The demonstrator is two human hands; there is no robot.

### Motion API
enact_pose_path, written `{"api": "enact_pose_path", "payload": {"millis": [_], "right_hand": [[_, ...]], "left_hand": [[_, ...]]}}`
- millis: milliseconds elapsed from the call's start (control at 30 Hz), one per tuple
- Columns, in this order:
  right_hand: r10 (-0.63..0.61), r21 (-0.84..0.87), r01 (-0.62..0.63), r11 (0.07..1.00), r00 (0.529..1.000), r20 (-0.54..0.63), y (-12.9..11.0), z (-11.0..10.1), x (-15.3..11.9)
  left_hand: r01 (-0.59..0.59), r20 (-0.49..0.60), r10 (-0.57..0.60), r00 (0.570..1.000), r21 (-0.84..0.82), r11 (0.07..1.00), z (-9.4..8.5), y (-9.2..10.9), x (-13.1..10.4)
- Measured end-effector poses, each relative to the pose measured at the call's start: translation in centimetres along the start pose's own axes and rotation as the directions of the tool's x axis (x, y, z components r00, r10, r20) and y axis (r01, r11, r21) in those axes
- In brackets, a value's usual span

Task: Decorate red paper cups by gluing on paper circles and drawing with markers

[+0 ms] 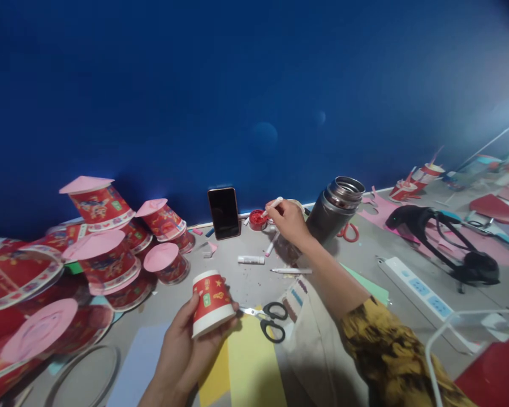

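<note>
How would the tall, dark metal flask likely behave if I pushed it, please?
The dark metal flask should feel stiff, given its metal body. Its tall, narrow shape suggests it might tip if pushed high up, and its open mouth could let any contents spill.

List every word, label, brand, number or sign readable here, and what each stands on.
No text is legible.
Green label on the held cup, left hand: too small.
Blue stickers on the power strip: too blurred.
Marks on the white tube: too small.
Printing on the stacked cups: too blurred.
</note>
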State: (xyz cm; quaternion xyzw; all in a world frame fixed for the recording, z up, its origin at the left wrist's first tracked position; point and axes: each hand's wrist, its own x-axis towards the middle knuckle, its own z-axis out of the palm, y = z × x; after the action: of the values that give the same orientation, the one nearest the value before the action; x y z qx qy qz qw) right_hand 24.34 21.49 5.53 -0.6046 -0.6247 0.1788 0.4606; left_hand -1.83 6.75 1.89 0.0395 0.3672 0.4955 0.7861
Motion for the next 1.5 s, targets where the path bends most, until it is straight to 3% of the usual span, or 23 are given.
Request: {"api": "enact_pose_path", "payload": {"millis": [233, 500, 733, 933, 1033, 1267, 1500], "right_hand": [[0.006, -0.137, -0.005, 0.991, 1.000, 0.008, 2.1, 1.7, 0.5], [-0.037, -0.171, 0.038, 0.984, 0.999, 0.005, 3.8, 2.7, 0.3], [-0.114, -0.063, 0.110, 0.992, 0.992, -0.062, 3.9, 2.3, 0.1], [-0.099, -0.179, 0.091, 0.980, 0.994, -0.038, 4.3, 2.5, 0.0], [-0.102, -0.159, 0.091, 0.983, 0.992, -0.068, 4.7, 2.5, 0.1], [-0.069, -0.166, 0.064, 0.984, 0.997, -0.025, 4.6, 2.2, 0.1], [-0.162, -0.183, 0.158, 0.970, 0.987, -0.011, 4.1, 1.6, -0.2]], "left_hand": [[0.052, 0.017, -0.051, 0.999, -0.053, 0.997, -2.2, -0.4, 0.6], [0.045, -0.024, -0.048, 0.999, -0.103, 0.994, -1.5, -0.6, -0.3], [0.037, -0.039, -0.042, 0.998, -0.113, 0.993, -1.6, -0.5, -0.5], [0.043, -0.056, -0.046, 0.997, -0.062, 0.997, -1.2, -0.6, -0.5], [0.045, -0.079, -0.049, 0.996, -0.051, 0.998, -1.1, -0.6, -0.5], [0.054, -0.037, -0.057, 0.998, -0.068, 0.996, -1.2, -0.5, -0.4], [0.062, -0.011, -0.063, 0.998, -0.064, 0.996, -1.7, -0.4, -0.3]]}}
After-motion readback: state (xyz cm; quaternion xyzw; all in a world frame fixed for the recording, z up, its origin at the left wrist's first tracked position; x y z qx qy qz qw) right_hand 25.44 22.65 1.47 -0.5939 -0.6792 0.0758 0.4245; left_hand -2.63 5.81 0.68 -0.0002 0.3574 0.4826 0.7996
